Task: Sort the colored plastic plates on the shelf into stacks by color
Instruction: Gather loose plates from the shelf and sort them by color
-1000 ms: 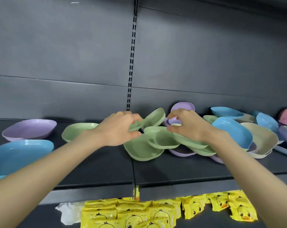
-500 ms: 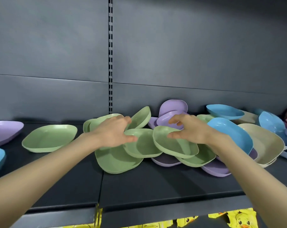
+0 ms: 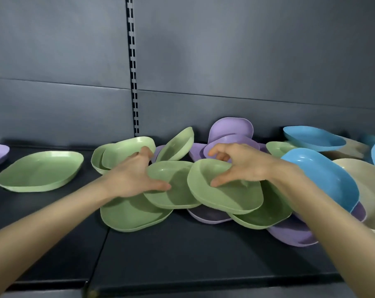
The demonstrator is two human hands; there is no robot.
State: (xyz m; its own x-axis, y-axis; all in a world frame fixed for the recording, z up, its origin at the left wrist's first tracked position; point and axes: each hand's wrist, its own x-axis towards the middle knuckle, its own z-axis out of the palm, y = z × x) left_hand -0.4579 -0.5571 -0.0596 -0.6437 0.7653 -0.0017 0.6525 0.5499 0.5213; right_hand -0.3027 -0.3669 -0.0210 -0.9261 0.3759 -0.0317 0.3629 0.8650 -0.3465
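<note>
— Why both hands in the pile?
— The left hand pinches one green plate, the right hand another green plate, mid-shelf, seemingly gathering greens.

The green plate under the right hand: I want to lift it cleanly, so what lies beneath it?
Under that green plate lie another green plate and a purple plate, both partly covered. Anything deeper is hidden.

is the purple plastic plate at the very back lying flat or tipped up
Tipped up: the purple plastic plate stands nearly on edge against the dark back panel.
</note>
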